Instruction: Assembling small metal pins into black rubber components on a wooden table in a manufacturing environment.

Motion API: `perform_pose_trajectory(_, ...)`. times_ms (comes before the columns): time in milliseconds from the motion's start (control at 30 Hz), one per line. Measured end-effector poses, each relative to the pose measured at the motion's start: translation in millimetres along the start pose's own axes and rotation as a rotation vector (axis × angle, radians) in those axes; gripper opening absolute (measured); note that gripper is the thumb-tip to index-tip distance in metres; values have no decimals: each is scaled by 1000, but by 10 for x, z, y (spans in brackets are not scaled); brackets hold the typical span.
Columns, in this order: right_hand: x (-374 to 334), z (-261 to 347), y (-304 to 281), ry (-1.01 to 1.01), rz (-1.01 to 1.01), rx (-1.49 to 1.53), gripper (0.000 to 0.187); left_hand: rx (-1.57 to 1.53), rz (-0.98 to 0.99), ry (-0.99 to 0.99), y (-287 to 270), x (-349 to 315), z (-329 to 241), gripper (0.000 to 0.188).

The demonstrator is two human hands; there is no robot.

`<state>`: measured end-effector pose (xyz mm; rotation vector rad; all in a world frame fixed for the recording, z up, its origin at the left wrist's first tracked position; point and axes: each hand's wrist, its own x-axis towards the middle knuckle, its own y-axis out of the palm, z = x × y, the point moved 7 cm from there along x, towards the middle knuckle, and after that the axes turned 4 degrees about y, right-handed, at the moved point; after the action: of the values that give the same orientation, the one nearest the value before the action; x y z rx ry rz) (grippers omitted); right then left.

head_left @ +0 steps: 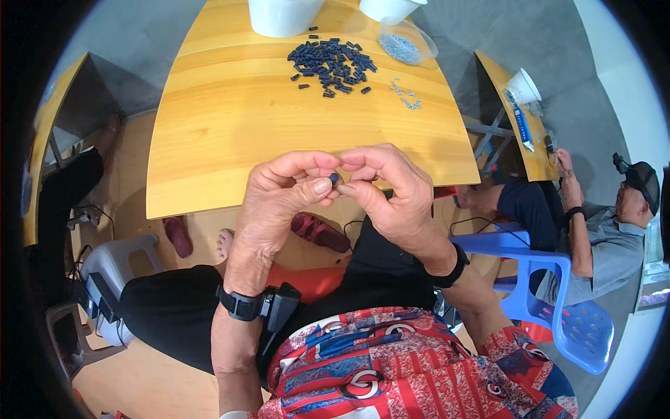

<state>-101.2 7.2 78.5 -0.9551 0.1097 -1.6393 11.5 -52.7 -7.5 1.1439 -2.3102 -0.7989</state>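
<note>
Just beyond the table's near edge, my left hand [283, 185] pinches a small dark blue cylindrical piece [333, 179] between thumb and fingers. My right hand [394, 183] meets it from the other side, thumb and fingertips closed right beside the piece. Whatever the right fingertips hold is too small to make out. Farther up the table lies a heap of similar dark plastic pieces [333, 61]. Several small silver screws [412, 104] are scattered to its right, and a clear shallow dish [427, 47] behind them holds many more small metal parts.
White tubs [286, 17] stand at the back of the wooden table [209, 160]. To the right, a person [600, 230] sits at another table [520, 115], near a blue plastic chair [537, 272]. A grey stool [125, 262] is at my left.
</note>
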Motion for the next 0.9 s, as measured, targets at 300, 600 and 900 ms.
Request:
perform_pose_trajectory(300,-51,112,61,-60,-31,-151,30,-60,-47,-21,75,-33,45,17)
perform_pose_trajectory(600,-34,130,-51,-187,-50,-241,18,-246,-113,-107,116,-71,155,13)
perform_pose_trajectory(900,-8,74,-180,-124,-27,-151,14,-166,-61,-191,123,-63,198,13)
